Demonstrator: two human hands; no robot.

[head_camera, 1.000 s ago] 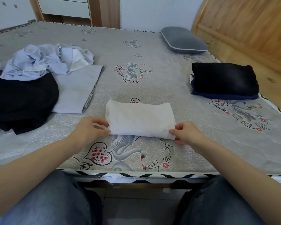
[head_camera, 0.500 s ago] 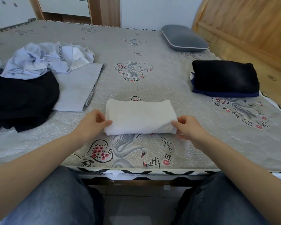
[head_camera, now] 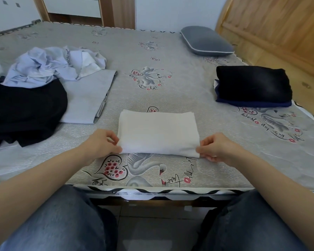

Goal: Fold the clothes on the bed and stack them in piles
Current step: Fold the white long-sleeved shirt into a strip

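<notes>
A folded white garment (head_camera: pixel 158 132) lies flat near the front edge of the bed (head_camera: pixel 170 84). My left hand (head_camera: pixel 100 144) pinches its near left corner. My right hand (head_camera: pixel 216 147) pinches its near right corner. At the right side a pile of folded clothes (head_camera: pixel 252 86) has a black piece on top of a navy one. On the left lie unfolded clothes: a crumpled light blue shirt (head_camera: pixel 49 67), a black garment (head_camera: pixel 24 111) and a flat pale blue piece (head_camera: pixel 87 98).
A grey pillow (head_camera: pixel 206 41) rests at the far right by the wooden headboard (head_camera: pixel 279 29). A wardrobe stands behind the bed. My jeans-clad knees (head_camera: pixel 62 220) are against the front edge of the mattress.
Both hands have shifted slightly on the white garment's near corners, and the near edge has been drawn a little toward me. The view has tilted a little.
</notes>
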